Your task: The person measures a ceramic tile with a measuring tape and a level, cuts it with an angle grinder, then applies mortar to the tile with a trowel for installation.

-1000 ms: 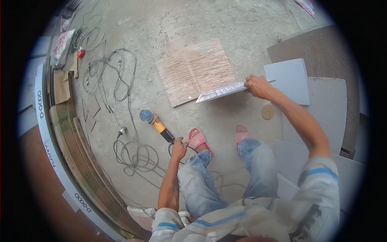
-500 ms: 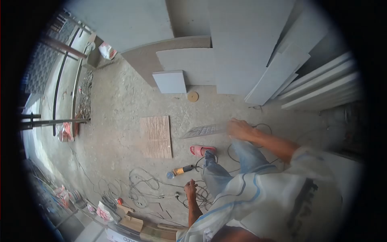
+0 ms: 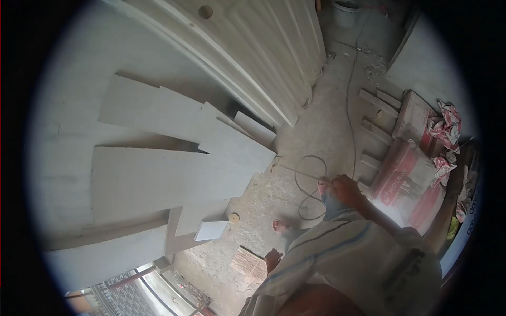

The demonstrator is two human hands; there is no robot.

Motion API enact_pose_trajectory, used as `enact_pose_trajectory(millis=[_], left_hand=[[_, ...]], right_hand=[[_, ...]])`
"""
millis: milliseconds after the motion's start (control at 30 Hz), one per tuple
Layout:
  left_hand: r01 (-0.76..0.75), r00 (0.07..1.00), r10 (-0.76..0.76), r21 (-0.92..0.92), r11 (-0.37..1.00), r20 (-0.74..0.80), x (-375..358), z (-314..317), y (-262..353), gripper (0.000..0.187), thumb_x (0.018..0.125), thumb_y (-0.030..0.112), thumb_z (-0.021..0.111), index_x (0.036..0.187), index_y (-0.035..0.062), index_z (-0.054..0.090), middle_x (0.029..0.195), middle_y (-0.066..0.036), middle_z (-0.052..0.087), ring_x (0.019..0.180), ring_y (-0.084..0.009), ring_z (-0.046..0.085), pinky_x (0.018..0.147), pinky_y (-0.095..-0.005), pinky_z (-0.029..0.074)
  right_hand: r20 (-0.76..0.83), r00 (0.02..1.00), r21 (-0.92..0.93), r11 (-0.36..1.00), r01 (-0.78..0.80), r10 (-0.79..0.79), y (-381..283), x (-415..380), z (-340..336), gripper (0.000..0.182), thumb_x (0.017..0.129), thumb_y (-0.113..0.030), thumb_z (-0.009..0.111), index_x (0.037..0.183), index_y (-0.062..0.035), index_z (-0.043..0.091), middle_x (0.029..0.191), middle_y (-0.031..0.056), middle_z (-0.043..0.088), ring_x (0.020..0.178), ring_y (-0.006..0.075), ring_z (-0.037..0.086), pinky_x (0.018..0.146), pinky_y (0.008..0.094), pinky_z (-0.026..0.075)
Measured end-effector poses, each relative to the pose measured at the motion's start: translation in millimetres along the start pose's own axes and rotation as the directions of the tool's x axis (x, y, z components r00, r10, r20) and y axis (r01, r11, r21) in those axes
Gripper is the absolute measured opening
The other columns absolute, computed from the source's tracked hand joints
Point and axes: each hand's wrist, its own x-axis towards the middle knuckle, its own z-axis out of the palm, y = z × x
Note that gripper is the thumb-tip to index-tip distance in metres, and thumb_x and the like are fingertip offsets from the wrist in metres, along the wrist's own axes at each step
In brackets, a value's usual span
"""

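Observation:
My right hand (image 3: 345, 190) is closed on one end of a thin flat tile piece (image 3: 300, 173), seen nearly edge-on and reaching left from my fingers. It hangs over a looped dark cable (image 3: 298, 189) on the floor. Lower down, my left hand (image 3: 272, 259) has its fingers loosely apart, with nothing seen in them. It overlaps the edge of a brown ribbed tile (image 3: 249, 263) lying on the concrete. Between my hands, a red sandal (image 3: 279, 226) shows by my trouser leg.
Large grey boards (image 3: 158, 174) lean on the left wall, with a small white-faced tile (image 3: 211, 230) and a round tan disc (image 3: 234, 217) at their foot. Stacked red-and-white bags (image 3: 406, 184) and wooden slats (image 3: 377, 131) stand right. A white bucket (image 3: 346, 13) sits far back.
My view has swung right, bringing the bags and bucket into sight. My right hand has carried the tile piece around to the right. The yellow angle grinder is out of view.

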Motion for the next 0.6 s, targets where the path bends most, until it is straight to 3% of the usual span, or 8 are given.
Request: enact_pose_trajectory(millis=[67,267,367,400,433,533,567,600], left_hand=[[0.355,0.819,-0.475,0.366,0.86,0.322,91.5,-5.4,35.2,0.026,0.075,0.025,0.068,0.093,0.0072,0.06,0.084,-0.014,0.067,0.08,-0.0324,0.065,0.07,-0.0444,0.051],[-0.004,0.857,-0.243,0.479,0.878,0.454,276.0,-41.7,124.9,0.031,0.086,0.031,0.052,0.092,0.0029,0.063,0.089,-0.017,0.068,0.083,-0.0319,0.066,0.071,-0.0435,0.05],[0.656,0.711,-0.572,-0.092,0.749,0.409,375.8,-42.3,156.0,0.04,0.086,0.036,0.054,0.093,-0.001,0.068,0.086,-0.016,0.069,0.07,-0.023,0.064,0.064,-0.0388,0.048],[0.64,0.714,-0.535,-0.113,0.76,0.452,416.3,-48.1,173.6,0.041,0.085,0.038,0.058,0.084,-0.0017,0.069,0.078,-0.013,0.069,0.068,-0.0218,0.064,0.063,-0.0364,0.047],[0.57,0.745,-0.51,-0.012,0.822,0.43,462.0,-42.8,175.6,0.042,0.085,0.038,0.06,0.077,-0.0016,0.069,0.071,-0.011,0.068,0.065,-0.0208,0.063,0.061,-0.0331,0.046],[0.463,0.834,-0.366,-0.165,0.871,0.412,616.5,-59.4,287.2,0.044,0.089,0.043,0.059,0.078,0.0026,0.072,0.07,-0.01,0.069,0.062,-0.0185,0.062,0.061,-0.0356,0.046],[-0.056,0.924,0.025,0.071,0.996,0.382,678.3,-60.2,283.7,0.043,0.091,0.043,0.056,0.081,0.0044,0.072,0.071,-0.011,0.069,0.063,-0.02,0.064,0.062,-0.037,0.048],[-0.262,0.95,0.27,-0.067,0.963,0.156,739.4,-63.8,303.3,0.04,0.093,0.04,0.055,0.082,0.0062,0.072,0.069,-0.012,0.068,0.064,-0.0205,0.065,0.062,-0.0355,0.049]], right_hand=[[-0.043,0.99,-0.013,0.991,-0.135,0.134,44.4,-4.9,-21.3,0.019,0.081,-0.022,0.066,0.082,-0.0028,0.064,0.089,0.0147,0.059,0.09,0.0328,0.058,0.075,0.0443,0.05],[-0.191,0.868,-0.015,0.882,-0.47,0.459,162.3,-23.4,-46.0,0.021,0.082,-0.023,0.065,0.075,-0.0037,0.065,0.083,0.0145,0.057,0.086,0.0329,0.057,0.071,0.0464,0.047],[-0.206,0.827,-0.033,0.841,-0.541,0.524,199.9,-45.1,-60.0,0.022,0.082,-0.024,0.065,0.078,-0.0021,0.064,0.086,0.0161,0.059,0.088,0.0344,0.058,0.073,0.0468,0.048],[-0.186,0.83,-0.062,0.836,-0.545,0.526,208.0,-45.1,-66.9,0.023,0.082,-0.024,0.066,0.083,-0.0008,0.064,0.09,0.0178,0.06,0.09,0.0356,0.059,0.076,0.0473,0.049],[-0.207,0.6,0.154,0.632,-0.76,0.772,203.4,-36.9,-76.8,0.026,0.083,-0.027,0.066,0.084,-0.0007,0.064,0.091,0.0185,0.06,0.091,0.0377,0.059,0.077,0.0491,0.048],[-0.203,0.558,0.14,0.588,-0.797,0.805,244.6,-37.3,-56.6,0.03,0.083,-0.028,0.067,0.085,0.0013,0.062,0.088,0.0226,0.059,0.086,0.0424,0.06,0.072,0.0527,0.048],[-0.194,0.474,0.204,0.508,-0.837,0.859,241.8,-24.2,-73.3,0.029,0.083,-0.028,0.068,0.083,0.0004,0.062,0.083,0.023,0.059,0.082,0.0431,0.06,0.07,0.0534,0.047],[-0.203,0.513,0.153,0.545,-0.825,0.834,270.7,-31.2,-42.4,0.031,0.082,-0.03,0.069,0.082,-0.0007,0.062,0.079,0.0236,0.058,0.079,0.0441,0.06,0.069,0.0543,0.047]])
